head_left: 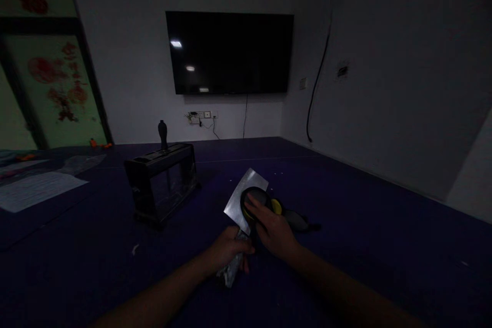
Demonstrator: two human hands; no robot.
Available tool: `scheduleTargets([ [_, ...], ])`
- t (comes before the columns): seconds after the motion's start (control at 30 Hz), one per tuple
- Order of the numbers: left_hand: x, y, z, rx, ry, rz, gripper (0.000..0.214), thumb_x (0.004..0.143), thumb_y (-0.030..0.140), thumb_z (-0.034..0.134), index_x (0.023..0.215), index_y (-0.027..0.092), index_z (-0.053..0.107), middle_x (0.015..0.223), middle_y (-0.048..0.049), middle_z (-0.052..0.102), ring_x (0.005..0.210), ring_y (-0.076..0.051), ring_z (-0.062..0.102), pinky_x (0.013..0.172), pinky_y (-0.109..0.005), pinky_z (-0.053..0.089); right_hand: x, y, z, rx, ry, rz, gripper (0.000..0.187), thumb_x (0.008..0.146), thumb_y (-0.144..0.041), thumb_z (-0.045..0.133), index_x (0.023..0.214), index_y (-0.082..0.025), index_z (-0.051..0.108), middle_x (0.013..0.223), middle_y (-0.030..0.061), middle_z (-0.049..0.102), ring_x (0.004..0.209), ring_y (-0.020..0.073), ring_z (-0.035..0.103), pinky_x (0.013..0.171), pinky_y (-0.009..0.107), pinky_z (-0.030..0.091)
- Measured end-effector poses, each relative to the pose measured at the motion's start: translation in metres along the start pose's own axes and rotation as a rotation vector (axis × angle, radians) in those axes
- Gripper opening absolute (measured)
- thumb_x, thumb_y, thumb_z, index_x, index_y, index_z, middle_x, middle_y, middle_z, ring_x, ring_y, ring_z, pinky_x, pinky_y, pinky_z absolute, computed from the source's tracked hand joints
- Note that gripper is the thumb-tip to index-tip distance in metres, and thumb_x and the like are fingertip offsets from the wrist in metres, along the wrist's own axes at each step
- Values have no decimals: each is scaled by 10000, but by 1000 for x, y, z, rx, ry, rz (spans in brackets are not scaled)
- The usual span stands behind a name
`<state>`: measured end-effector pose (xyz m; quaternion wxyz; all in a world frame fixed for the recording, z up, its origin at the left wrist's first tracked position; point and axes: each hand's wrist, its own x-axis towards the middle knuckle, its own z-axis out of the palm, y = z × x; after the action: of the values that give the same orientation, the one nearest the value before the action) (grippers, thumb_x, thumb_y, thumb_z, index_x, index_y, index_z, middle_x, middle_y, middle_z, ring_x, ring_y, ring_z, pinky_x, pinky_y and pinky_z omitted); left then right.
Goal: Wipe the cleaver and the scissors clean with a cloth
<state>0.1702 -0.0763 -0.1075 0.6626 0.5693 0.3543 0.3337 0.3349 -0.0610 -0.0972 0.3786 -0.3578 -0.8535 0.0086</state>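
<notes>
My left hand [232, 248] is closed around the handle of a broad, rectangular metal blade [246, 192] that looks like a cleaver. Crinkled, silvery wrapping [230, 272] covers the handle and sticks out below my fist. The blade points up and away from me. My right hand [274, 228] grips a black, grey and yellow tool with a round head [258, 196], its fingers laid over the top. That head overlaps the blade's right side; whether they touch, I cannot tell. A grey part with a dark tip [298, 221] extends to the right behind my hand.
A black-framed box with clear sides [171, 184] stands left on the dark blue floor [96, 266], a dark bottle-shaped piece [163, 134] upright on top. Printed sheets [38, 188] lie far left. A television [230, 54] hangs on the back wall; a black cable [322, 61] dangles right.
</notes>
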Motion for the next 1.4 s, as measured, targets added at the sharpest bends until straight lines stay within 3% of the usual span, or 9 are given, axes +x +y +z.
scheduleTargets([
  [0.47, -1, 3, 1, 32, 19, -7, 129, 515, 202, 577, 593, 142, 494, 385, 44, 501, 330, -131, 511, 334, -197, 351, 1, -2, 1, -5, 7, -1, 649, 703, -35, 397, 1319, -239, 365, 1412, 49, 321, 1159, 212, 478, 878, 375, 462],
  [0.7, -4, 6, 2, 36, 13, -10, 135, 517, 219, 580, 569, 149, 477, 374, 39, 492, 329, -126, 497, 339, -198, 325, 1, -4, 0, -38, 26, 32, 683, 697, -15, 392, 1322, -288, 351, 1409, 33, 329, 1119, 206, 514, 853, 385, 469],
  [0.93, -3, 3, 1, 25, 10, 2, 123, 503, 201, 569, 588, 134, 510, 381, 22, 520, 335, -127, 503, 337, -188, 323, 3, 0, 3, -60, 31, 82, 688, 704, -17, 376, 1336, -283, 320, 1432, 15, 279, 1169, 201, 465, 868, 386, 464],
  [1.2, -3, 2, 3, 21, 9, 21, 114, 514, 212, 574, 550, 132, 503, 374, 22, 504, 332, -135, 511, 328, -191, 326, 1, 4, 2, -29, 33, 6, 681, 701, -16, 374, 1335, -264, 336, 1407, 43, 326, 1159, 198, 478, 879, 391, 459],
  [1.4, -1, 2, 3, -3, 21, 17, 117, 495, 198, 577, 555, 133, 501, 370, 37, 486, 320, -135, 507, 328, -197, 345, -1, 4, 3, -75, 32, -115, 606, 685, -31, 390, 1264, -195, 457, 1355, 78, 406, 1091, 191, 540, 844, 330, 487],
])
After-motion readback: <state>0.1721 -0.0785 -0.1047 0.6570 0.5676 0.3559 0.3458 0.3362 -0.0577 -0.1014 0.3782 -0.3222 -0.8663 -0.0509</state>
